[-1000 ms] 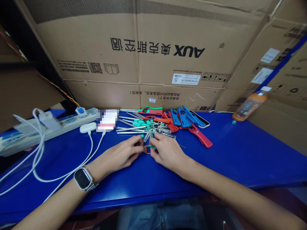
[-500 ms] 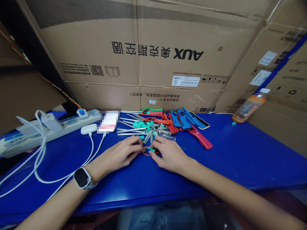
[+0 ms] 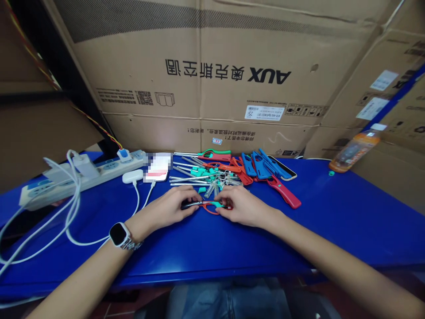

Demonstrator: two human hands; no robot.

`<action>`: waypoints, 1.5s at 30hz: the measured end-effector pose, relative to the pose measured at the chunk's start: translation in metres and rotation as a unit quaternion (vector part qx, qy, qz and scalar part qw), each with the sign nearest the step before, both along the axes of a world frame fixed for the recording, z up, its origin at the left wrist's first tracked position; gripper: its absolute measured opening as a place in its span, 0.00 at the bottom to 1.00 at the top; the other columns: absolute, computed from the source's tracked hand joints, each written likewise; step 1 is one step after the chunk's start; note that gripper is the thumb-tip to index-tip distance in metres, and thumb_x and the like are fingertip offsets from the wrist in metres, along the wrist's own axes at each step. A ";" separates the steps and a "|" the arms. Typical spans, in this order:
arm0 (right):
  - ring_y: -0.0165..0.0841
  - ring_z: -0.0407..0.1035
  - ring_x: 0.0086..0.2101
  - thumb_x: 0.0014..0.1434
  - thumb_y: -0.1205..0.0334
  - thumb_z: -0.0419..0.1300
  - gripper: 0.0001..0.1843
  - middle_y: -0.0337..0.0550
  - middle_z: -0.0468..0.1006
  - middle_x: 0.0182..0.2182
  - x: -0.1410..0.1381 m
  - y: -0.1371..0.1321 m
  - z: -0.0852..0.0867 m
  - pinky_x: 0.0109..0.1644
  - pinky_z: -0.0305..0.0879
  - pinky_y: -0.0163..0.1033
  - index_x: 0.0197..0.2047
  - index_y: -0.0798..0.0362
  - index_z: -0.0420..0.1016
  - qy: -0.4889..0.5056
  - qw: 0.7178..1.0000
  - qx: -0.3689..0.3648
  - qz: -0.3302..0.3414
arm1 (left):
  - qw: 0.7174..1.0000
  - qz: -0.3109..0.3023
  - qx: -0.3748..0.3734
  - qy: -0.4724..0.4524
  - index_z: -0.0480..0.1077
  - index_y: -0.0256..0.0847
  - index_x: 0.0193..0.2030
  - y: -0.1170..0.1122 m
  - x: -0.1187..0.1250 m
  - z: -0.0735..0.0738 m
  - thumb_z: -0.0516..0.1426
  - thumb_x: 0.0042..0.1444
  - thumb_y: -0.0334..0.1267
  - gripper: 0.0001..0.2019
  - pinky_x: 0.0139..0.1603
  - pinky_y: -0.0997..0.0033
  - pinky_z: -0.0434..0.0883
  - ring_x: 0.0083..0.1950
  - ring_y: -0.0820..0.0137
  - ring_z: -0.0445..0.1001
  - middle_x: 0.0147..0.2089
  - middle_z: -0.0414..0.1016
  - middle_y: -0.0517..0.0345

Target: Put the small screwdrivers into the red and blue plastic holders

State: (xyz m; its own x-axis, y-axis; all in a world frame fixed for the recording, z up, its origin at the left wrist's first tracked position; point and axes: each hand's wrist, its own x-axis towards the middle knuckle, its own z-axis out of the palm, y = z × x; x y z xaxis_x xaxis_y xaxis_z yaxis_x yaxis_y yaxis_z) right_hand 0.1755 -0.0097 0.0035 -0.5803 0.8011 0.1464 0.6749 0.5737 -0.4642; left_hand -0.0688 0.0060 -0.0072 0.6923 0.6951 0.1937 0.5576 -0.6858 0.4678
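Near the table's front, my left hand (image 3: pixel 172 206) is closed around a shiny metal lighter tube (image 3: pixel 195 204), whose end meets a red lighter handle (image 3: pixel 210 212). My right hand (image 3: pixel 244 206) grips that handle at its right end, beside a green trigger (image 3: pixel 218 204); the fingers hide part of it. Just beyond my hands lies a pile of lighter parts: metal tubes (image 3: pixel 187 179), green pieces (image 3: pixel 199 170) and clear fuel tanks (image 3: pixel 210 190). A red and green lighter (image 3: pixel 215 155) lies behind the pile.
Blue lighter shells (image 3: pixel 255 166) and a red one (image 3: pixel 287 195) lie to the right, with a phone (image 3: pixel 288 172) behind. A drink bottle (image 3: pixel 355 150) leans by the cardboard (image 3: pixel 212 97). At left are a power strip (image 3: pixel 99 175) and white cables (image 3: pixel 75 212).
A metal tube now shows in my left hand, lined up with the red handle. My left fingers have moved off the handle's left end. The whole view has shifted slightly.
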 end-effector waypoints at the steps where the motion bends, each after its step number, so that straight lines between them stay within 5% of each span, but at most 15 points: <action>1: 0.27 0.63 0.27 0.56 0.64 0.64 0.07 0.38 0.72 0.26 0.000 0.001 0.000 0.33 0.57 0.33 0.38 0.55 0.80 0.003 1.000 -0.005 0.001 | 1.000 -0.003 0.003 -0.001 0.75 0.41 0.44 0.000 0.000 0.001 0.54 0.64 0.40 0.10 0.43 0.69 0.69 0.40 0.67 0.74 0.41 0.76 0.54; 13: 0.27 0.61 0.27 0.57 0.62 0.64 0.10 0.39 0.70 0.28 0.001 0.002 0.000 0.31 0.54 0.33 0.43 0.52 0.83 -0.004 1.000 -0.011 0.004 | 0.998 -0.048 0.027 -0.005 0.78 0.41 0.45 0.004 -0.005 -0.002 0.51 0.68 0.39 0.13 0.46 0.68 0.70 0.42 0.67 0.74 0.42 0.74 0.52; 33: 0.28 0.61 0.27 0.57 0.62 0.65 0.11 0.39 0.70 0.29 -0.001 -0.001 0.002 0.33 0.54 0.34 0.44 0.51 0.83 0.001 1.000 -0.016 -0.011 | 0.995 -0.027 0.066 0.070 0.77 0.42 0.48 -0.003 -0.004 0.004 0.48 0.70 0.41 0.17 0.44 0.68 0.68 0.41 0.66 0.70 0.39 0.70 0.52; 45: 0.28 0.62 0.29 0.58 0.63 0.63 0.11 0.40 0.69 0.29 0.000 -0.003 -0.001 0.34 0.54 0.34 0.43 0.51 0.83 0.007 1.000 0.009 0.001 | 0.999 -0.025 0.012 0.029 0.77 0.42 0.50 -0.001 -0.006 0.001 0.50 0.69 0.42 0.16 0.46 0.69 0.70 0.43 0.67 0.71 0.42 0.71 0.52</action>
State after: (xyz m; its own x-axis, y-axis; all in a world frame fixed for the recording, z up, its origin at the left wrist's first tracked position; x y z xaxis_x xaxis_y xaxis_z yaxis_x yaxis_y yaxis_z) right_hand 0.1751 -0.0124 0.0029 -0.5788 0.7976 0.1700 0.6674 0.5831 -0.4633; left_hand -0.0753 0.0052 -0.0060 0.7360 0.6557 0.1685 0.5487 -0.7235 0.4189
